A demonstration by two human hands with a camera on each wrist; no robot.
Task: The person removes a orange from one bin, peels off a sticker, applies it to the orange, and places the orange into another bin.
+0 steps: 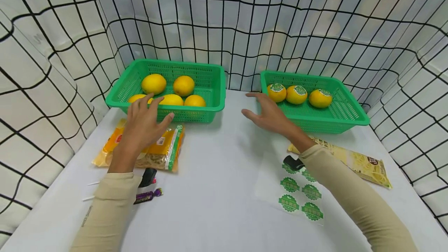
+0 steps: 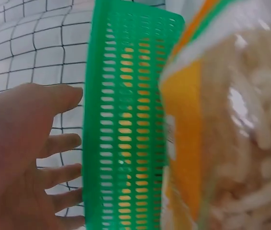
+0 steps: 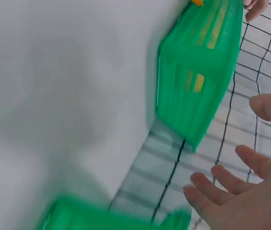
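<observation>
My left hand (image 1: 145, 121) hovers open with spread fingers over the front rim of the left green basket (image 1: 210, 106), which holds several plain yellow lemons (image 1: 154, 83). It holds nothing. In the left wrist view the same hand (image 2: 25, 158) is beside the basket wall (image 2: 125, 120). My right hand (image 1: 267, 114) is open and empty, between the two baskets, close to the right green basket (image 1: 346, 118). That basket holds three lemons with green stickers (image 1: 296, 94). A clear sheet of green round stickers (image 1: 301, 193) lies under my right forearm.
A yellow-orange noodle packet (image 1: 164, 151) lies under my left hand. Another yellow packet (image 1: 364, 164) lies at the right. A small purple wrapped item (image 1: 148, 195) and a black object (image 1: 148, 176) lie by my left sleeve. Grid-patterned cloth walls surround the white table (image 1: 217, 189).
</observation>
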